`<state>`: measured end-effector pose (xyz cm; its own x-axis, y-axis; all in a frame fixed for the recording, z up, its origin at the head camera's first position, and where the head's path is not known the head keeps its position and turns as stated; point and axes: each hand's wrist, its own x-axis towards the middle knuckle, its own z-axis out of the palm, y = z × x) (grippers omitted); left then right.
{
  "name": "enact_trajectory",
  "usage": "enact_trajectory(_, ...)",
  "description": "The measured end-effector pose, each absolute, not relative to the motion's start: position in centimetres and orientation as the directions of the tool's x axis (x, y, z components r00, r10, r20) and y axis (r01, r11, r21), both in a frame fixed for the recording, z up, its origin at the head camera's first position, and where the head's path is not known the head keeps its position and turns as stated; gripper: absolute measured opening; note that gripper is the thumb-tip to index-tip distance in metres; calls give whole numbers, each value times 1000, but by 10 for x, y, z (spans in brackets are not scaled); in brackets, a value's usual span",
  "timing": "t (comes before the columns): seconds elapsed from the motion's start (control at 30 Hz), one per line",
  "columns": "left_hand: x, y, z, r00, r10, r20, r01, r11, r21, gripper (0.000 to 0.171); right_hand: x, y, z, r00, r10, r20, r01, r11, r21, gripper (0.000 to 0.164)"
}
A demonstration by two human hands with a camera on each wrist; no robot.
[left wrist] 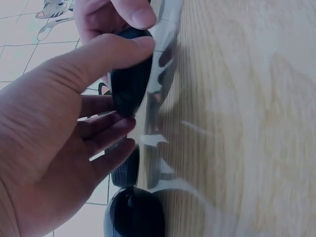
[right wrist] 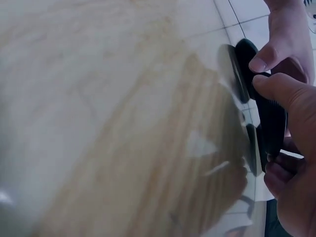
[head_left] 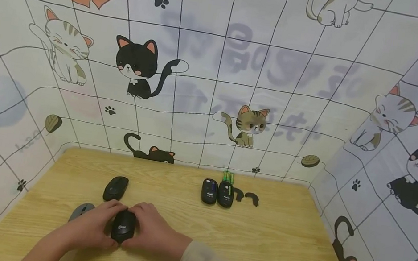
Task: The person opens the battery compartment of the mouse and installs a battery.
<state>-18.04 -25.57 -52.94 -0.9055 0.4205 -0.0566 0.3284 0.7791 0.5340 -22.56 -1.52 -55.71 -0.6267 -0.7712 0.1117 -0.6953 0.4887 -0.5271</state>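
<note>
Both hands hold one black computer mouse (head_left: 123,227) near the table's front left. My left hand (head_left: 95,227) grips its left side, thumb at the near end and fingers toward the far end. From the other side my right hand (head_left: 155,233) grips it the same way. In the left wrist view the mouse (left wrist: 129,81) is tilted between the thumbs and fingertips. The right wrist view shows both thumbs on the mouse (right wrist: 270,116). A grey mouse (head_left: 81,210) is partly hidden behind the left hand, and another black mouse (head_left: 116,188) lies just beyond it.
Toward the back of the wooden table (head_left: 276,249) lie two black mice, a left one (head_left: 209,191) and a right one (head_left: 225,195), undersides up. Green batteries (head_left: 228,177) are behind them. Two dark curved pieces, one (head_left: 252,198) farther right, lie beside them. Cat-patterned cloth (head_left: 210,67) surrounds the table.
</note>
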Motion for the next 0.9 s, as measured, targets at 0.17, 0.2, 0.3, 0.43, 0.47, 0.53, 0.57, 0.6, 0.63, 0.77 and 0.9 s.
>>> enact_trajectory(0.17, -186, -249, -528, -907, 422, -1, 359, 772, 524, 91, -230, -5, -550, -625, -771, 121, -673, 453, -585, 85)
enact_trajectory(0.2, -187, -247, -528, -904, 428, 15, 373, 768, 521, 92, -231, -3, -549, -624, -772, 125, -669, 444, -596, 85)
enact_trajectory(0.3, -189, -243, -527, -897, 440, 49, 399, 757, 518, 92, -233, 3, -547, -624, -770, 136, -658, 423, -623, 86)
enact_trajectory(0.43, -191, -234, -527, -897, 437, 66, 404, 750, 524, 93, -236, 13, -547, -635, -759, 142, -651, 427, -627, 86)
enact_trajectory(0.47, -192, -232, -528, -896, 438, 66, 404, 746, 530, 93, -236, 15, -547, -639, -756, 142, -649, 430, -628, 87)
enact_trajectory(0.53, -194, -228, -530, -897, 437, 67, 402, 745, 532, 94, -237, 20, -547, -643, -752, 143, -649, 436, -624, 87)
enact_trajectory(0.57, -195, -226, -531, -896, 439, 70, 405, 742, 534, 95, -238, 23, -547, -645, -750, 143, -648, 439, -622, 87)
enact_trajectory(0.6, -196, -224, -532, -893, 443, 72, 409, 736, 540, 95, -238, 25, -547, -647, -749, 144, -646, 438, -626, 88)
enact_trajectory(0.63, -197, -222, -534, -891, 448, 75, 413, 732, 542, 95, -238, 28, -547, -649, -747, 145, -643, 437, -629, 88)
enact_trajectory(0.77, -200, -215, -538, -878, 466, 107, 445, 714, 541, 95, -238, 38, -545, -665, -734, 136, -619, 441, -650, 89)
enact_trajectory(0.9, -203, -207, -540, -866, 476, 152, 478, 702, 527, 95, -240, 48, -545, -674, -726, 139, -609, 438, -661, 88)
